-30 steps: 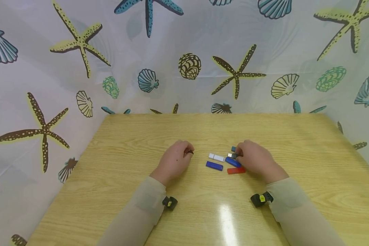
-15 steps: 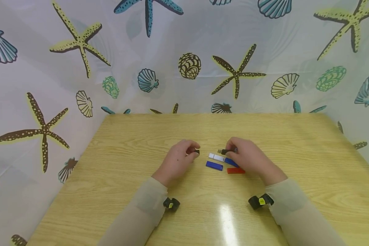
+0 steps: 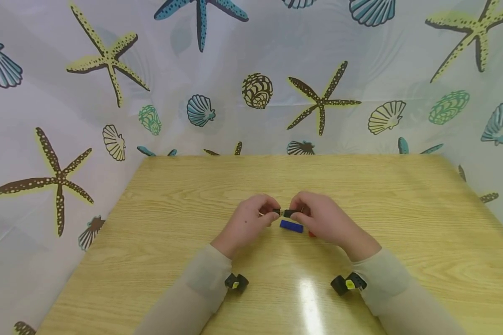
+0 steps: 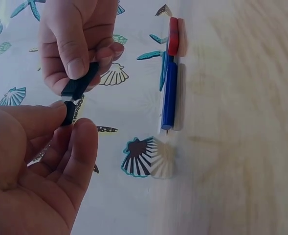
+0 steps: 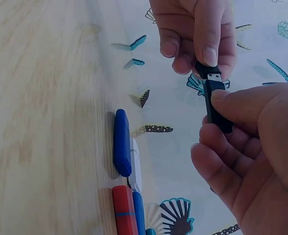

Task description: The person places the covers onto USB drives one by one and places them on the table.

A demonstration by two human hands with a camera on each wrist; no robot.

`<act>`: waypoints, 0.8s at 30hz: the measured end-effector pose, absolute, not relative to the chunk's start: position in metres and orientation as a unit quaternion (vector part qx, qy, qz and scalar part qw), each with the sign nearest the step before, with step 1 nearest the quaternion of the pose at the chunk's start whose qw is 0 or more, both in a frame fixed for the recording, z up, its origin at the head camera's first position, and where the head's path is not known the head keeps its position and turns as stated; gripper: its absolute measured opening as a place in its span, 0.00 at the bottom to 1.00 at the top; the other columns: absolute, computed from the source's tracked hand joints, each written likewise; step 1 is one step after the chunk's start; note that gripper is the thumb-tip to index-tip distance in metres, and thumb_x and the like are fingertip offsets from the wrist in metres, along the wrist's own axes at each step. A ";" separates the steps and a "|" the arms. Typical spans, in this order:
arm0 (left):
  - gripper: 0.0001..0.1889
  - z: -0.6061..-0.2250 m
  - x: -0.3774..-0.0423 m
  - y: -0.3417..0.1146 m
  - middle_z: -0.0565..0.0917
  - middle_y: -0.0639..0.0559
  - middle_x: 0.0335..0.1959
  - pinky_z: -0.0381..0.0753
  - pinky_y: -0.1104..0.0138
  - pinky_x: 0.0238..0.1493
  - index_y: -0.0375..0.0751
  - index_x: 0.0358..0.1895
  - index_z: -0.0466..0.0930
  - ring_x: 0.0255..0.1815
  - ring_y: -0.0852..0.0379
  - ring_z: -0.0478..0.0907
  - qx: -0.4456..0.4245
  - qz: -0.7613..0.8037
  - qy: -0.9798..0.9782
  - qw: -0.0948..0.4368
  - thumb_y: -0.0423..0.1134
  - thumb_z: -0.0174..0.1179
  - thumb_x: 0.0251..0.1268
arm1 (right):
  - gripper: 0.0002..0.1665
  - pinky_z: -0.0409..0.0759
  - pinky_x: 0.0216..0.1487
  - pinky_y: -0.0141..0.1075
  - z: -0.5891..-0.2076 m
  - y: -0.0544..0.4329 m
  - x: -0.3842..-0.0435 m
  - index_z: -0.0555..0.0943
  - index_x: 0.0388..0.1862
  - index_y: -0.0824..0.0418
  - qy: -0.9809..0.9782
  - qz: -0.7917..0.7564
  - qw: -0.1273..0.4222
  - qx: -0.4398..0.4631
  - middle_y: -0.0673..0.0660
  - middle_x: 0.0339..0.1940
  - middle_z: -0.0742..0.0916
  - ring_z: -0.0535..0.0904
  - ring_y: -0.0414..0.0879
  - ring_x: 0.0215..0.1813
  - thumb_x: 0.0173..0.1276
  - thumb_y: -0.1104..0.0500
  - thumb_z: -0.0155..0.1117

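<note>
My right hand (image 3: 320, 216) pinches a black USB flash drive (image 5: 217, 105) between thumb and fingers. Its metal connector (image 5: 213, 77) points at a small black cap (image 4: 69, 113), which the thumb and fingertips of my left hand (image 3: 251, 217) grip. The connector's tip sits right at the cap's mouth, and a short length of bare metal shows between the two black parts. Both hands meet above the table, just behind a dark blue flash drive (image 3: 291, 226). A red flash drive (image 5: 125, 210) is partly covered by my right hand in the head view.
On the wooden table (image 3: 193, 186) a white flash drive (image 5: 135, 164) and a second blue one (image 5: 139, 215) lie beyond the dark blue and red ones. A teal end (image 5: 150, 231) shows near them. A curtain (image 3: 234, 56) printed with shells and starfish hangs behind the table.
My right hand has picked the black flash drive out of the group and carried it left. My left hand has moved right with the cap, bringing cap and connector together.
</note>
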State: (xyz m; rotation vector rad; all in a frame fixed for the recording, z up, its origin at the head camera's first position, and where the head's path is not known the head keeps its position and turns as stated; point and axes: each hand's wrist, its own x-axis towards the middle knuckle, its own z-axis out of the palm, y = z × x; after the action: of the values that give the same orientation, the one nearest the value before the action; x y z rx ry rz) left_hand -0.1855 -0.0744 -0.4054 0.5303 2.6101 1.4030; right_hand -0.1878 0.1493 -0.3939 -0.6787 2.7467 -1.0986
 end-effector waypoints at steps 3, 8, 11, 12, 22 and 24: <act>0.05 -0.405 -0.185 -0.073 0.81 0.60 0.42 0.81 0.65 0.40 0.52 0.48 0.81 0.41 0.60 0.80 0.180 0.460 0.867 0.066 0.40 0.62 0.74 | 0.04 0.78 0.27 0.40 -0.394 0.148 -0.187 0.78 0.43 0.55 0.902 -0.364 0.058 -0.225 0.50 0.30 0.82 0.76 0.44 0.18 0.74 0.59 0.66; 0.05 -0.406 -0.184 -0.070 0.82 0.60 0.41 0.81 0.64 0.40 0.51 0.48 0.82 0.39 0.59 0.81 0.184 0.466 0.863 0.070 0.39 0.62 0.74 | 0.04 0.78 0.26 0.40 -0.393 0.147 -0.185 0.79 0.43 0.54 0.902 -0.364 0.063 -0.225 0.51 0.31 0.83 0.76 0.44 0.19 0.74 0.58 0.66; 0.04 -0.407 -0.183 -0.069 0.82 0.60 0.40 0.81 0.63 0.40 0.51 0.47 0.82 0.37 0.59 0.81 0.181 0.476 0.857 0.075 0.39 0.62 0.74 | 0.04 0.78 0.27 0.40 -0.393 0.146 -0.185 0.79 0.43 0.54 0.902 -0.361 0.062 -0.227 0.51 0.31 0.83 0.76 0.44 0.20 0.73 0.58 0.66; 0.04 -0.407 -0.183 -0.068 0.82 0.60 0.40 0.82 0.63 0.39 0.51 0.47 0.82 0.36 0.59 0.81 0.179 0.480 0.855 0.077 0.39 0.62 0.74 | 0.04 0.78 0.27 0.40 -0.393 0.146 -0.185 0.79 0.43 0.54 0.903 -0.358 0.058 -0.230 0.50 0.32 0.83 0.76 0.43 0.21 0.73 0.58 0.66; 0.04 -0.410 -0.181 -0.064 0.81 0.59 0.42 0.81 0.63 0.40 0.50 0.47 0.83 0.38 0.59 0.80 0.170 0.485 0.854 0.078 0.38 0.62 0.74 | 0.04 0.78 0.39 0.39 -0.394 0.144 -0.186 0.80 0.40 0.55 0.909 -0.330 0.029 -0.252 0.46 0.34 0.84 0.77 0.41 0.35 0.71 0.61 0.68; 0.05 -0.410 -0.180 -0.064 0.80 0.59 0.43 0.80 0.63 0.42 0.51 0.49 0.82 0.40 0.59 0.79 0.173 0.470 0.862 0.072 0.40 0.62 0.74 | 0.04 0.78 0.35 0.40 -0.394 0.145 -0.187 0.80 0.41 0.55 0.908 -0.337 0.043 -0.245 0.47 0.33 0.83 0.78 0.42 0.30 0.72 0.61 0.67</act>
State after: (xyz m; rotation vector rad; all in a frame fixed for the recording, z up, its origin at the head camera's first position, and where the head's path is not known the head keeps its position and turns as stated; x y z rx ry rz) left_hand -0.1803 -0.0635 -0.4098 0.5191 2.5914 1.4133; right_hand -0.1870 0.1454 -0.3941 -0.7507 2.7768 -1.0322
